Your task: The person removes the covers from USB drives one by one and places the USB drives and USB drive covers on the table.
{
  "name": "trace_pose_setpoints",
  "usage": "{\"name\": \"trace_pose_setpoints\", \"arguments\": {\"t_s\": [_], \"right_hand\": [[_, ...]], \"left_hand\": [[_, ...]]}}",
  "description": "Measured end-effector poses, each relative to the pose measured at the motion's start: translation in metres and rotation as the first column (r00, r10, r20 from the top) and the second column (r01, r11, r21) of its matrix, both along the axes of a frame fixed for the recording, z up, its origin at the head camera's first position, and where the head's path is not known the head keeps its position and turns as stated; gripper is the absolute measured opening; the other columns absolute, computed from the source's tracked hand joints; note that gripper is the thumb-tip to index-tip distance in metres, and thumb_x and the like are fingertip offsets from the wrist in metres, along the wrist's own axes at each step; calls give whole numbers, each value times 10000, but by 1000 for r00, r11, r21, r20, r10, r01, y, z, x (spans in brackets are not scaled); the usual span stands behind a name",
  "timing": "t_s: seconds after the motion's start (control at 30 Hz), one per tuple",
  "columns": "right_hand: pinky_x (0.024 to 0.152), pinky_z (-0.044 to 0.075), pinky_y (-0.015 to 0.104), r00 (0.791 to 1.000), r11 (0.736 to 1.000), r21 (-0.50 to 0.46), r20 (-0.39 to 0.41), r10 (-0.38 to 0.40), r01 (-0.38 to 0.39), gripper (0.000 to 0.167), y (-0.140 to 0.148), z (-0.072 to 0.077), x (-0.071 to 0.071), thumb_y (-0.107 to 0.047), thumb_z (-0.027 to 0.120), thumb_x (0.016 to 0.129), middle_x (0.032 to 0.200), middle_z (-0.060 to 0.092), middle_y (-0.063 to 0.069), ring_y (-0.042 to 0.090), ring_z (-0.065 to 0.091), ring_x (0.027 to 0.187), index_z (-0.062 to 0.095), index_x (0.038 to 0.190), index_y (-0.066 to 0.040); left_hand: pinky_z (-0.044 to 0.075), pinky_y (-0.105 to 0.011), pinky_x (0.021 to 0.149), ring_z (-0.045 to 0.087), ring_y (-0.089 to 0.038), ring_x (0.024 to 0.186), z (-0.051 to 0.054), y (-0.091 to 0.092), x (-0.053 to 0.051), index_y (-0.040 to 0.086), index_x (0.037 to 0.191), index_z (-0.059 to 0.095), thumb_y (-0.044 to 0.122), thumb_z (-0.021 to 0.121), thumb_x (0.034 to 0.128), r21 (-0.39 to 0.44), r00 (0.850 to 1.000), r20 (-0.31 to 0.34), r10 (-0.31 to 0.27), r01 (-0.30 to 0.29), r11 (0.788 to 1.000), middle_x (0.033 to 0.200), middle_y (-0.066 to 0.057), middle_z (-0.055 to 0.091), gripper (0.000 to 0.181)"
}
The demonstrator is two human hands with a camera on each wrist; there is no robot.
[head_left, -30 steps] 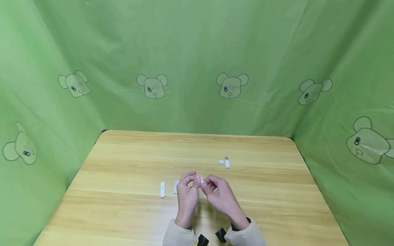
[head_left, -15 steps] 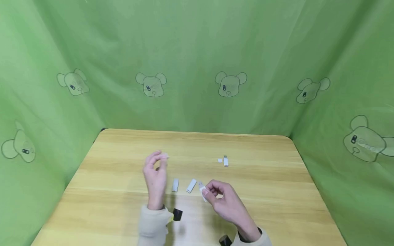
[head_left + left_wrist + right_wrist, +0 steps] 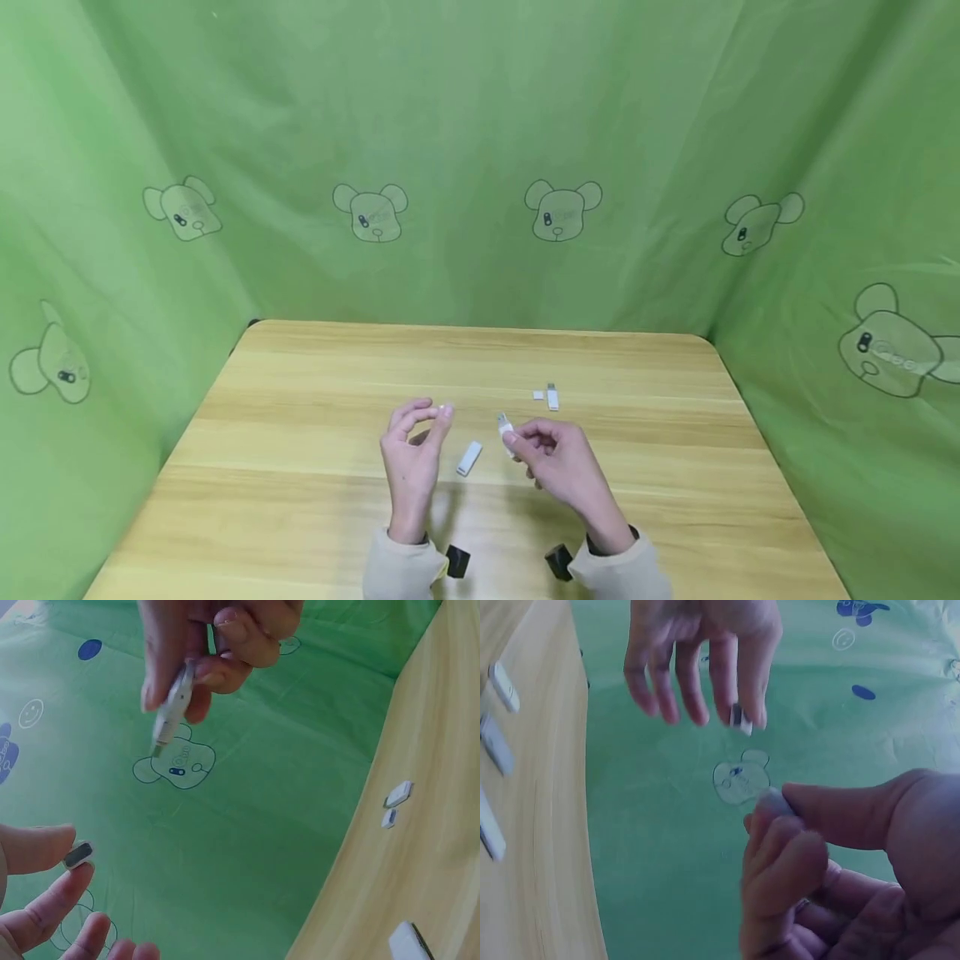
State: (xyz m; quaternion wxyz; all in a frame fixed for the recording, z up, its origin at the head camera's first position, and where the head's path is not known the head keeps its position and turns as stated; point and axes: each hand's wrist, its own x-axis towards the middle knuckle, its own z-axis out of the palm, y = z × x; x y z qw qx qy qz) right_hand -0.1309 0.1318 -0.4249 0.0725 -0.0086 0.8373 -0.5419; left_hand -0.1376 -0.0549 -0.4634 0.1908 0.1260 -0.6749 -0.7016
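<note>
The left hand point(image 3: 411, 467) pinches a small white cap between thumb and forefinger; in the left wrist view the cap point(image 3: 78, 855) shows its dark hollow end. Across from it, the right hand point(image 3: 566, 467) grips a white USB stick point(image 3: 506, 429) with its metal plug uncovered and pointing away from the body. In the left wrist view the stick point(image 3: 174, 709) hangs plug down from the right fingers. Cap and stick are apart, both held above the table. Between the hands, a white stick point(image 3: 469, 458) lies slanted on the table.
Farther back on the wooden table point(image 3: 337, 358) lie another USB stick point(image 3: 552, 397), plug bare, and a small white cap point(image 3: 537, 395) beside it. The right wrist view shows several white sticks point(image 3: 504, 686) at the left. Green curtains point(image 3: 465, 100) stand around the table.
The hands have parted from their earlier meeting point. Since half a second ago, the left hand has come back rightward and nearer the body with the cap; the right has moved slightly farther out with the stick.
</note>
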Motion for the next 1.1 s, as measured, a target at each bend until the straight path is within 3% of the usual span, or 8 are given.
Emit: {"name": "trace_pose_setpoints", "arguments": {"t_s": [0.2,0.47,0.67,0.87,1.1], "right_hand": [[461,494,253,997,998,-8,20,-70,70,190,15,-5,-22,-217,715,953,712,699,33,136,581,533,741,991,-32],[549,551,238,995,995,-4,11,-104,104,245,35,-10,-52,-110,622,998,865,731,123,126,625,636,674,1169,58],[559,546,212,992,991,45,-7,-129,129,238,40,-18,-71,-145,639,998,889,762,141,100,650,635,705,1087,66],[548,534,214,988,988,41,48,-148,146,266,39,-33,-87,-192,645,1000,831,751,100,90,639,607,702,1053,62],[537,493,212,981,984,94,104,-163,153,285,36,-54,-103,-193,622,1009,847,748,106,114,635,622,700,1082,72]], "left_hand": [[548,-360,878,588,-254,1160,-7,6,2,22,829,743,211,835,834,13,1000,21,-20,20,1000,1204,-159,672,210],[545,-357,882,625,-252,1142,-17,12,7,36,826,762,225,817,856,-35,1000,19,-14,15,999,1161,-135,714,199],[535,-376,888,637,-256,1132,-19,15,9,47,840,764,231,810,860,-55,999,13,-34,35,998,1173,-137,716,191],[534,-361,882,635,-255,1137,-20,18,11,53,846,765,239,803,868,-66,999,21,-42,43,997,1169,-117,716,191],[523,-519,909,624,-273,1141,-20,21,16,76,827,752,234,807,857,-89,999,24,-39,41,995,1155,-123,720,170]]}}
